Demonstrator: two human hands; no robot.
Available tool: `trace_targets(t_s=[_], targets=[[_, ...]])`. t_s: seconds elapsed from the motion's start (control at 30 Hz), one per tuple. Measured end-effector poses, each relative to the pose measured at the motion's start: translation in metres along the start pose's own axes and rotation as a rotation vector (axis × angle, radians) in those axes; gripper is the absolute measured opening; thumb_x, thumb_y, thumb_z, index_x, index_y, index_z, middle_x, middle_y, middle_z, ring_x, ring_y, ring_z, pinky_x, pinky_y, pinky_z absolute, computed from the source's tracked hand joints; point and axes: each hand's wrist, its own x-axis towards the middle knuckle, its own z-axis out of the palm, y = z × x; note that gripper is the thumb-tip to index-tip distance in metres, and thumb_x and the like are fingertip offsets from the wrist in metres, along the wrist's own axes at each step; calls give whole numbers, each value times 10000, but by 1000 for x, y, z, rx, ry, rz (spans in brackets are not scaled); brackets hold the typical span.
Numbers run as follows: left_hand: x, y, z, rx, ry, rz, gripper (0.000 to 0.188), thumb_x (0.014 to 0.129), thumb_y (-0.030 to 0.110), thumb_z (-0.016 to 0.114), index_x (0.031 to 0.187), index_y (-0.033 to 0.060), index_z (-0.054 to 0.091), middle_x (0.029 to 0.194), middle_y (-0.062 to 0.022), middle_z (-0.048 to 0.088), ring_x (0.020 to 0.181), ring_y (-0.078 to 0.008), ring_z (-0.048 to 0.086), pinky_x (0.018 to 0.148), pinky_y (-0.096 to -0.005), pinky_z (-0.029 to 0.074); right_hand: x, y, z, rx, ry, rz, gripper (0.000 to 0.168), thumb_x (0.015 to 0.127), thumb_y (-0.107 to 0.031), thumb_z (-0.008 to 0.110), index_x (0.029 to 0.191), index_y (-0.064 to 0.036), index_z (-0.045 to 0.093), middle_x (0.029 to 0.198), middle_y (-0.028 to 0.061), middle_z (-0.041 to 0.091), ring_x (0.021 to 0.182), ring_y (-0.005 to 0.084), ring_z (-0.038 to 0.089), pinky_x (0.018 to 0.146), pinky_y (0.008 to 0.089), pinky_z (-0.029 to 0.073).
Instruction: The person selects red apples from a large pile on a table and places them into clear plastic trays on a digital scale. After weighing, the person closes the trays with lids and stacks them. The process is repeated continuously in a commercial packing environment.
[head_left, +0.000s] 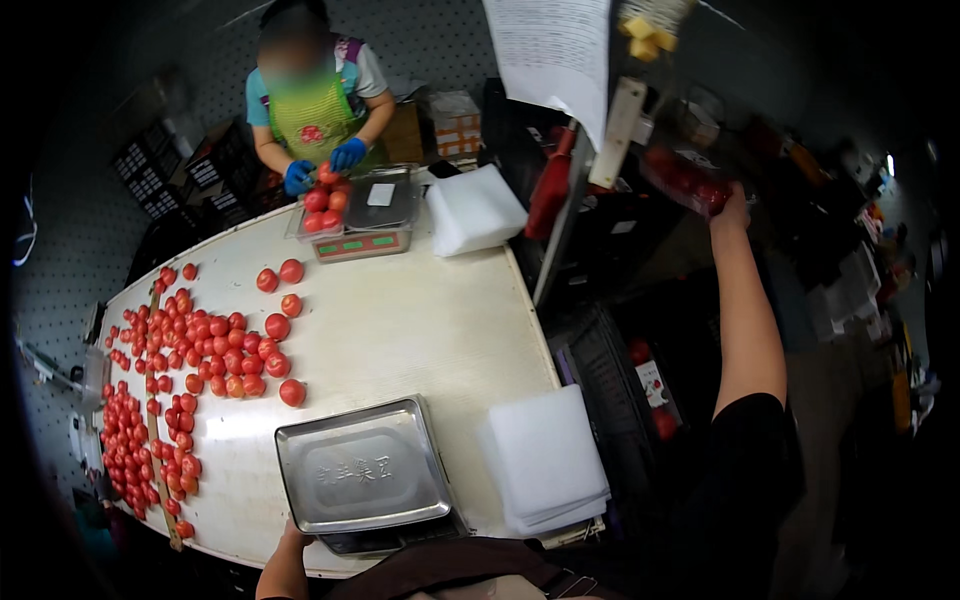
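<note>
My right hand (735, 208) is stretched out to the far right, gripping one end of a clear plastic pack of tomatoes (684, 176). The pack looks blurred. Down at the near edge of the white table (390, 322), my left hand (297, 534) is by the lower left corner of a scale with a stamped steel pan (367, 469). Its fingers are mostly hidden by the pan, so whether they grip it cannot be seen. No tomatoes lie on this pan. Many loose tomatoes (225, 349) spread over the table's left part.
Across the table, a co-worker in blue gloves (349, 154) handles tomatoes in a clear tray (322, 217) on another scale (364, 244). White foam sheets lie in two stacks (551, 457). Black crates (611, 375) stand right of the table, beside a post with hanging paper (555, 60).
</note>
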Motion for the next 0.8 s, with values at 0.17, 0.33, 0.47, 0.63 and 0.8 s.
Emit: trace_targets(t_s=[0.17, 0.33, 0.47, 0.63, 0.8], targets=[[-10, -5, 13, -29, -69, -246, 597, 657, 257, 828, 1194, 107, 612, 1239, -227, 580, 1126, -375, 589, 905, -426, 515, 89, 88, 37, -296, -81, -5, 520, 780, -232, 740, 1184, 19, 530, 1138, 149, 633, 967, 311, 662, 766, 406, 563], [-15, -5, 17, -143, -50, -252, 555, 730, 308, 748, 1218, 97, 590, 1260, -247, 553, 1125, -404, 579, 903, -446, 510, 155, 139, 23, -1629, -472, -903, 485, 894, -342, 584, 1228, 1, 506, 1162, 180, 633, 1058, 329, 632, 835, 447, 527], [-18, -7, 17, -239, 58, -146, 490, 743, 303, 733, 1179, 110, 624, 1186, -223, 617, 1111, -392, 592, 882, -439, 516, 172, 176, 42, -618, -343, -57, 498, 933, -440, 482, 1237, -56, 569, 1178, 211, 633, 1084, 319, 626, 866, 419, 510], [-19, -7, 15, -219, 45, -95, 455, 744, 295, 734, 1153, 119, 642, 1148, -205, 643, 1102, -382, 600, 872, -436, 519, 146, 162, 71, -1041, -499, 18, 584, 937, -538, 416, 1216, -71, 627, 1206, 179, 632, 1127, 286, 610, 939, 411, 479], [-18, 1, 4, -184, 39, -77, 436, 742, 289, 737, 1137, 124, 653, 1128, -193, 655, 1095, -376, 604, 868, -433, 521, 80, 146, 99, -1886, -184, -523, 614, 921, -595, 420, 1174, -96, 671, 1236, 146, 625, 1125, 270, 613, 970, 397, 471]])
